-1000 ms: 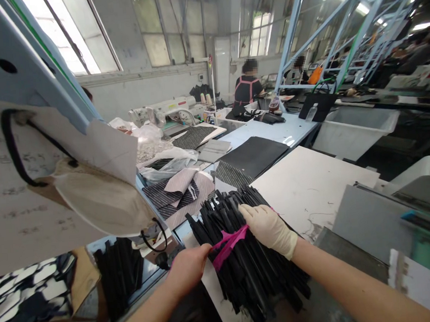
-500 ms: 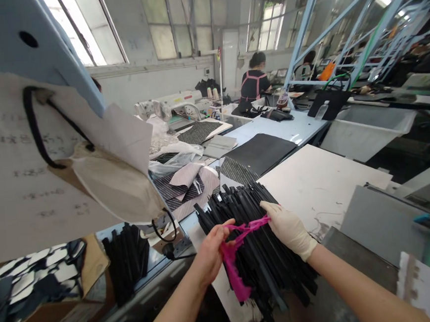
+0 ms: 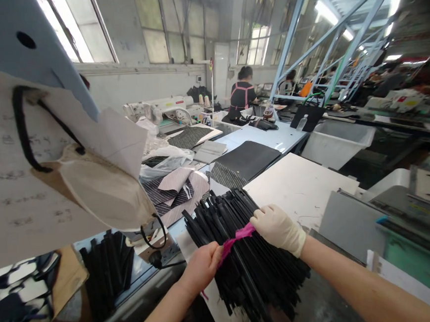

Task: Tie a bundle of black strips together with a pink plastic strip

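Observation:
A pink strip of cloth (image 3: 237, 236) stretches between my two hands, across the top of a bundle of black strips (image 3: 246, 272). My bare left hand (image 3: 203, 266) is closed on the strip's left end, and a bit of pink hangs below that fist. My right hand (image 3: 278, 229), in a pale glove, pinches the other end. The black strips lie side by side on a white board at the table's edge. Whether the pink cloth passes beneath the bundle is hidden.
A hanging face mask (image 3: 101, 189) and paper sheet fill the left. Below stands a cardboard box (image 3: 70, 276) of cut pieces, beside more black strips (image 3: 107, 273). Striped fabric (image 3: 180, 186), a black sheet (image 3: 250, 160) and a grey panel (image 3: 342, 220) lie around. A person (image 3: 243, 92) sits beyond.
My left hand has closed into a fist and moved left and down. The pink strip, loose and looped before, is now drawn taut and narrow. The view has shifted slightly right.

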{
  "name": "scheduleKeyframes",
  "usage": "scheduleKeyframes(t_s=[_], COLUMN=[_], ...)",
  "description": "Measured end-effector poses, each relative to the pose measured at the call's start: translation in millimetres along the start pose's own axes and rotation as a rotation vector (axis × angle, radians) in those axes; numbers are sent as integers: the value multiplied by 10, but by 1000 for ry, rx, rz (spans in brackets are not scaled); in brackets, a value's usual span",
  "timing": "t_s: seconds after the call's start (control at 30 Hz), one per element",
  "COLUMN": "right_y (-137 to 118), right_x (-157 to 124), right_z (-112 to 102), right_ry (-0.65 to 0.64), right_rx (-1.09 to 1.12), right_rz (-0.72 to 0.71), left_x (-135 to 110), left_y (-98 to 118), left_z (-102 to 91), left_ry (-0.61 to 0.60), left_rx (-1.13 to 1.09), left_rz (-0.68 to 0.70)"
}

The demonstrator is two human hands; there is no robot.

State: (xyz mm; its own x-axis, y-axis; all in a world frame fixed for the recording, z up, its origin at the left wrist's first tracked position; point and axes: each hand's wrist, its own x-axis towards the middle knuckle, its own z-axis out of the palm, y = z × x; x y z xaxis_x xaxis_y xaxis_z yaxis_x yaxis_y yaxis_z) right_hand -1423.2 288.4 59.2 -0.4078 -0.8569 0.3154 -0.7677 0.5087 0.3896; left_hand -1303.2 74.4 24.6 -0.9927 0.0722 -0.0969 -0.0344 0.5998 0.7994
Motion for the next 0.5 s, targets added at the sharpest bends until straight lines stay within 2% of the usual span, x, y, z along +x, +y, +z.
scheduleKeyframes(t_s=[0.4,0.5], right_y=[-1,6], right_x=[-121,-122], right_z=[460,449], right_ry=[-95,-118], right_rx=[172,253], right_rz=[136,189], left_x=[46,82], left_y=[-394,-407], left_z=[231,304], left_ry=[38,59], left_rx=[43,74], left_rz=[-40,-47])
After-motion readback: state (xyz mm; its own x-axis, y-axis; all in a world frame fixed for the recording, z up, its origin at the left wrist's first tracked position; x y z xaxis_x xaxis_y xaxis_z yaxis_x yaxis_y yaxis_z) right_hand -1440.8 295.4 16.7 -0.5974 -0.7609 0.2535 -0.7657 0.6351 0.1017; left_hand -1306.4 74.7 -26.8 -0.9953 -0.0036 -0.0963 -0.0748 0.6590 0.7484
